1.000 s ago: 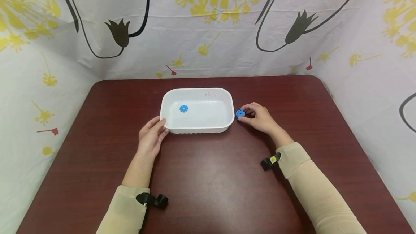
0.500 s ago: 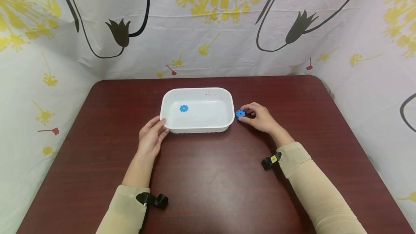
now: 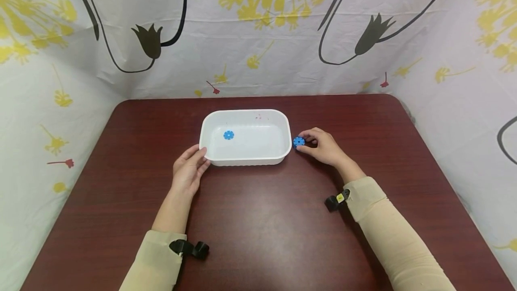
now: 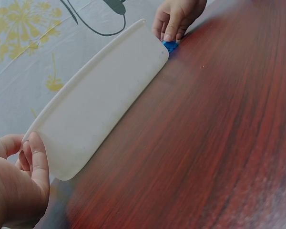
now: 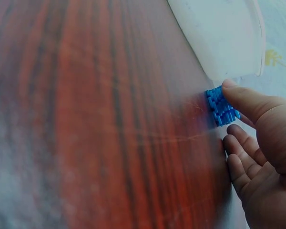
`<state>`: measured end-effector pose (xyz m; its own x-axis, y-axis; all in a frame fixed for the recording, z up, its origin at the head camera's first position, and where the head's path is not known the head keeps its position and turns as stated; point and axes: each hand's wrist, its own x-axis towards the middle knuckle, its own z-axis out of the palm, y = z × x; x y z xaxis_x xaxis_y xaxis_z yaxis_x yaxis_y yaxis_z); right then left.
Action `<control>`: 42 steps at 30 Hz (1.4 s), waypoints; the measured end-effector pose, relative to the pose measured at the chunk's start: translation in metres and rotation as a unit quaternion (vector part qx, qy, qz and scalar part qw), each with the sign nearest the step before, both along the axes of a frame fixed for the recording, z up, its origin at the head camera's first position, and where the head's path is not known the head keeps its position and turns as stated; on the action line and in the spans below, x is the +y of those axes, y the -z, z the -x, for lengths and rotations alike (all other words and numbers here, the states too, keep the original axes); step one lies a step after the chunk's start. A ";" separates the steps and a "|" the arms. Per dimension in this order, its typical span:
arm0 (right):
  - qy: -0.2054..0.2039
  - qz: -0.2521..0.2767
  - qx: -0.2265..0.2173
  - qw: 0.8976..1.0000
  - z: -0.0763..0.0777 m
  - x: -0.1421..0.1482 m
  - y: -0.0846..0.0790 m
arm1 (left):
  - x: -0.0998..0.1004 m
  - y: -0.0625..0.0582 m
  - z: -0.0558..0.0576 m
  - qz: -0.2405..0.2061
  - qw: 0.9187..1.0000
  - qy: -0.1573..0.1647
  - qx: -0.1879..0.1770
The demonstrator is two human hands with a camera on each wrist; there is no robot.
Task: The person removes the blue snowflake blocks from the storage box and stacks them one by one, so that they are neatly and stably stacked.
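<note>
A white rectangular plastic tub point(image 3: 252, 162) stands on the table, one blue notched disc point(image 3: 228, 135) lying flat on its floor. My left hand point(image 3: 187, 172) grips the tub's near left corner, thumb at the rim and fingers against the outside wall. Just off the tub's right end, my right hand point(image 3: 326, 148) pinches a stack of blue notched discs point(image 3: 299, 141) between thumb and fingers. Seen from the side in the right wrist view, the stack point(image 5: 221, 106) is several discs thick and sits low at the tabletop, close beside the tub's end.
The dark red-brown wooden table point(image 3: 258, 219) has rounded far corners. A white cloth point(image 3: 291, 71) with yellow and grey flower prints hangs behind it and along both sides. Black straps with small cameras point(image 3: 200, 250) are worn at both cuffs.
</note>
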<state>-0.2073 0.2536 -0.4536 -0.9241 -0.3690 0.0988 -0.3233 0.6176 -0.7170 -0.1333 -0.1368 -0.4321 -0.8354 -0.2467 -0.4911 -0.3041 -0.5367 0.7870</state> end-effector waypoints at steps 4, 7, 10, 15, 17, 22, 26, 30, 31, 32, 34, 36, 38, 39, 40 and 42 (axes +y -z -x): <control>-0.002 0.000 0.006 1.000 -0.001 -0.001 0.000 | -0.001 -0.001 -0.001 -0.003 1.000 -0.001 -0.001; -0.003 -0.001 0.012 1.000 0.000 -0.001 0.000 | -0.001 -0.001 -0.001 -0.002 1.000 0.000 -0.001; 0.000 0.000 0.009 1.000 0.001 -0.001 0.000 | -0.001 0.000 -0.001 -0.001 1.000 0.000 0.000; 0.015 0.013 -0.012 1.000 0.005 -0.001 -0.007 | -0.001 0.000 -0.001 0.000 1.000 0.001 0.004; 0.023 0.018 -0.014 0.999 0.008 -0.001 -0.013 | -0.001 0.000 0.000 0.001 1.000 0.001 0.006; 0.040 0.042 0.004 0.998 0.016 -0.006 -0.032 | -0.003 0.001 -0.001 0.000 1.000 0.000 0.007; 0.051 0.062 0.017 0.997 0.020 -0.016 -0.048 | -0.004 0.000 -0.001 -0.002 1.000 0.000 0.006; 0.046 0.076 0.032 0.996 0.023 -0.029 -0.061 | -0.004 0.000 -0.001 -0.004 1.000 -0.001 0.007; 0.041 0.079 0.035 0.995 0.024 -0.033 -0.063 | -0.004 0.000 -0.001 -0.004 1.000 0.000 0.007; 0.037 0.081 0.039 0.995 0.024 -0.036 -0.065 | -0.004 0.000 -0.001 -0.004 1.000 0.000 0.007; 0.029 0.085 0.041 0.995 0.025 -0.043 -0.069 | -0.004 -0.001 -0.001 -0.003 1.000 0.001 0.007; 0.024 0.083 0.040 0.995 0.025 -0.049 -0.071 | -0.003 -0.001 -0.001 -0.005 1.000 0.000 0.007; 0.020 0.081 0.037 0.996 0.025 -0.055 -0.073 | -0.002 -0.001 -0.001 -0.007 1.000 -0.003 0.008; 0.017 0.079 0.035 0.996 0.025 -0.058 -0.074 | -0.001 -0.001 -0.001 -0.007 1.000 -0.003 0.009; 0.015 0.079 0.034 0.996 0.025 -0.060 -0.074 | -0.001 -0.001 -0.001 -0.007 1.000 -0.004 0.010; 0.009 0.081 0.034 0.996 0.025 -0.065 -0.076 | 0.000 -0.001 -0.001 -0.008 1.000 -0.005 0.011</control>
